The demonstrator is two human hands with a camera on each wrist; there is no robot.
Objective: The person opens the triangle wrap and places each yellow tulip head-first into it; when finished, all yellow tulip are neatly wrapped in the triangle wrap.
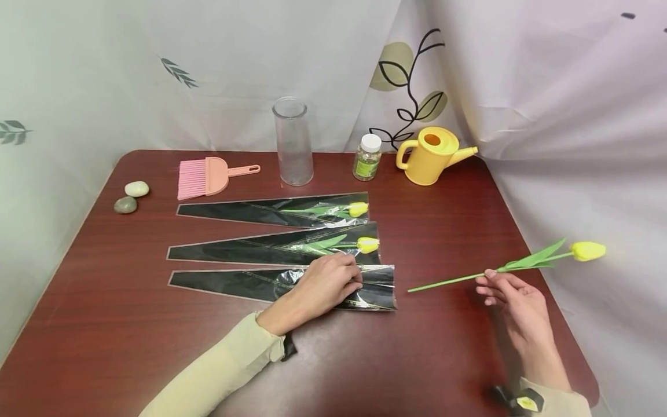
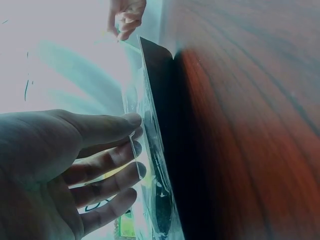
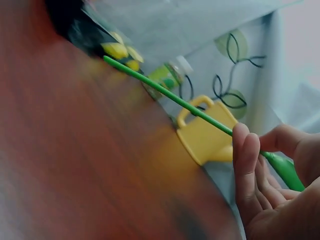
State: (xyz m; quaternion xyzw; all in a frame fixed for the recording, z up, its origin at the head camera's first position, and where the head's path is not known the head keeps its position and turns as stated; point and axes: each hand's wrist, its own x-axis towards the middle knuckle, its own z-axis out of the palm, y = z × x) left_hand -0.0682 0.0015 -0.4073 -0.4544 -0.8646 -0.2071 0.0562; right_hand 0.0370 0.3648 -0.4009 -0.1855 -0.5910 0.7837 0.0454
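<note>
My left hand (image 1: 327, 282) is at the wide right end of the nearest black flower sleeve (image 1: 224, 282). In the left wrist view, its thumb and forefinger pinch the sleeve's clear film (image 2: 134, 145), lifted off the dark backing (image 2: 167, 100). My right hand (image 1: 523, 310) pinches an artificial yellow tulip (image 1: 587, 251) by its green stem (image 3: 170, 95). The blossom points right, and the stem's bare end points left toward the sleeve's mouth, apart from it. Two further sleeves, a middle one (image 1: 208, 251) and a far one (image 1: 219, 209), each hold a yellow tulip.
Along the back stand a glass vase (image 1: 296, 145), a white-capped bottle (image 1: 367, 159) and a yellow watering can (image 1: 429, 159). A pink brush with dustpan (image 1: 216, 175) and two stones, one white (image 1: 137, 189) and one grey-green (image 1: 125, 205), lie at left. Curtains surround the table (image 1: 130, 341).
</note>
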